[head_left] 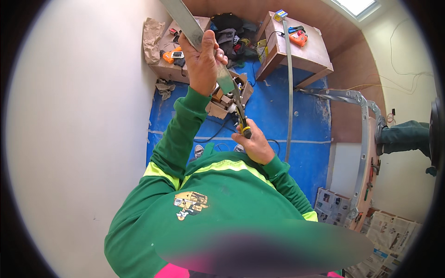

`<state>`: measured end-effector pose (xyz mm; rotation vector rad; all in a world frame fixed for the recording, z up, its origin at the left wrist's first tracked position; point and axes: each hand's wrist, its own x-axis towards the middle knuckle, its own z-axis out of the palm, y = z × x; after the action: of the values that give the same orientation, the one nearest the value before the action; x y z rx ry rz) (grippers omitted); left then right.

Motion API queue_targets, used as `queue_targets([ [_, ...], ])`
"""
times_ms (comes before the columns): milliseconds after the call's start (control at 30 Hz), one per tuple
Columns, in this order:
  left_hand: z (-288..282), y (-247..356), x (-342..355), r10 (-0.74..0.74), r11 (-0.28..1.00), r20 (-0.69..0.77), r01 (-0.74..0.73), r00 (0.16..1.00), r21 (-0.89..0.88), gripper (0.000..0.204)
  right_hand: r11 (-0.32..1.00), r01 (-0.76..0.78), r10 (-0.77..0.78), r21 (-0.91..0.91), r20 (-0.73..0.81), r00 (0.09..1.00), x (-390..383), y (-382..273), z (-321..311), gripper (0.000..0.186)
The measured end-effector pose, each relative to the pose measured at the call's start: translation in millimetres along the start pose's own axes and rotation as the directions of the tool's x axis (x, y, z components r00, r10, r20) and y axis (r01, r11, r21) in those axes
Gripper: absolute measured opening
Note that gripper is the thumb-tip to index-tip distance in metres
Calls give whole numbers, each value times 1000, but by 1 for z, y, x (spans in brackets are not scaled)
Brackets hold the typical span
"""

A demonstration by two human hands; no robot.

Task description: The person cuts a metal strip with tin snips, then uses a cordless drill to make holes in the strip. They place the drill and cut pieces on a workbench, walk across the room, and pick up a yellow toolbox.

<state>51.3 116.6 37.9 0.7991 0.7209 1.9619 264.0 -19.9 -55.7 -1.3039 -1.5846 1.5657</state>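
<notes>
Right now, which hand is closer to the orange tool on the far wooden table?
The left hand. It is raised, gripping the metal strip, nearer the orange tool. The right hand is lower, by the chest, holding the snips.

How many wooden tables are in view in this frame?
2. One wooden table stands against the white wall at upper left, cluttered with tools. The other wooden table stands at upper right in the corner, a metal strip leaning on it. More may be hidden.

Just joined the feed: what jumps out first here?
Centre frame, the left hand grips a long grey metal strip held up high, while the right hand works yellow-handled snips at its lower end. Below lies blue floor covering, with a cluttered wooden bench beyond.
</notes>
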Motion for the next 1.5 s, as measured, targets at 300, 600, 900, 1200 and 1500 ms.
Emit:
queue_targets([
  [300, -5, 4, 1, 18, 999, -49, -20, 999, -41, 33, 997, -71, 70, 3, 132, 989, 1, -13, -11, 44],
  [600, -10, 2, 8, 3, 999, -66, -6, 998, -39, 35, 985, -149, 130, 89, 183, 974, 3, -16, -8, 44],
  [900, -6, -1, 11, -15, 999, -66, 13, 998, -37, 39, 990, -121, 108, 69, 168, 980, 9, -16, -8, 44],
  [1200, -10, -3, 15, -9, 1000, -41, 9, 999, -2, 39, 981, -161, 141, 110, 176, 974, 8, -17, -8, 48],
  [1500, -8, -2, 17, -16, 999, -22, 16, 1000, 43, 41, 981, -153, 131, 122, 172, 976, 11, -15, -6, 45],
])
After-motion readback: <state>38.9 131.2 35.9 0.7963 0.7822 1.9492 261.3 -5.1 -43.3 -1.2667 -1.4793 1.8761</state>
